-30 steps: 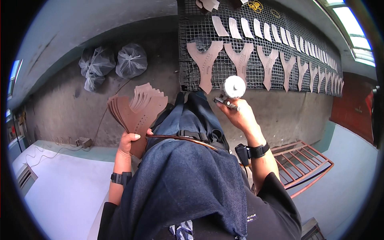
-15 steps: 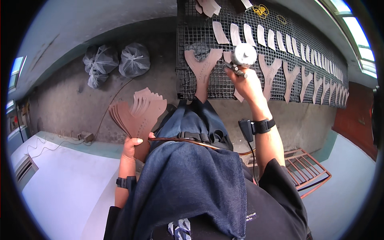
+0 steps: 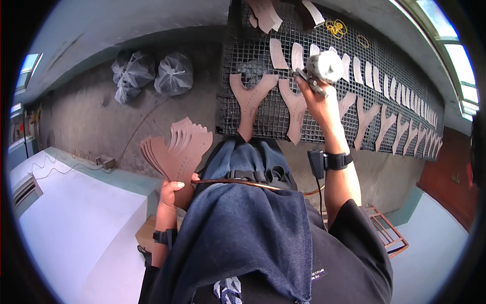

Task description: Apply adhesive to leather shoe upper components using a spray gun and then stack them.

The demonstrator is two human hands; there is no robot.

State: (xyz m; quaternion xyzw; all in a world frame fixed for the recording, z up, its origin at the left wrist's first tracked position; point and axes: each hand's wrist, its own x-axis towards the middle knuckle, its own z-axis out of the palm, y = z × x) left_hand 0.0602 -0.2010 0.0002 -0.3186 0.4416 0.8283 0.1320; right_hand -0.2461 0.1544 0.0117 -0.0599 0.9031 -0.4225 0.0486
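My left hand [image 3: 171, 192] grips a fanned stack of brown Y-shaped leather-like pieces [image 3: 178, 158] by their narrow ends, thumb on top, beside my left hip. Stretched out over the mesh rack, my right hand [image 3: 322, 104] is closed round a spray gun [image 3: 325, 67] with a round whitish cup. Under it runs a row of single Y-shaped pieces [image 3: 251, 104] laid along the rack's near edge. The gun and hand partly cover one Y-shaped piece [image 3: 347, 103]. Farther back lies a row of small curved strips [image 3: 277, 54].
The black mesh rack [image 3: 228, 111] slants away to the right. More brown pieces [image 3: 264, 15] and yellow bands [image 3: 336, 28] lie at its far side. Two tied plastic bags [image 3: 174, 76] stand on the floor at left. A brown hose [image 3: 243, 181] crosses my waist. A reddish metal frame [image 3: 390, 233] stands at right.
My right hand and the spray gun have moved right along the row, uncovering the second Y-shaped piece. My left hand still holds the stack. The whole view has shifted slightly.
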